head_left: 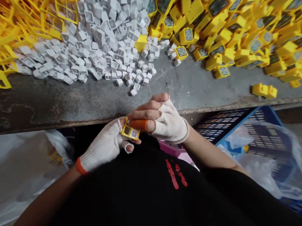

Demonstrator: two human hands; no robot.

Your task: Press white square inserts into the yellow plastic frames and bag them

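Note:
My left hand [108, 140], in a white fingerless glove with an orange cuff, is closed on a small yellow plastic frame [130, 131]. One opening of the frame holds a white cap-like piece; the other looks dark. My right hand [167, 120], gloved the same way, curls over the frame from the right. Its fingers are bent around an orange tube-shaped thing [139, 124], with the thumb against one end. What kind of thing this is I cannot make out. Both hands are close together, just in front of the table edge, and some fingertips are hidden.
On the grey table [87, 104] lie a heap of small white caps [108, 36], a pile of yellow frames [16, 26] and many yellow block-shaped parts [228, 27]. A blue crate [274, 117] with clear plastic bags stands lower right. White sheeting [22, 172] is lower left.

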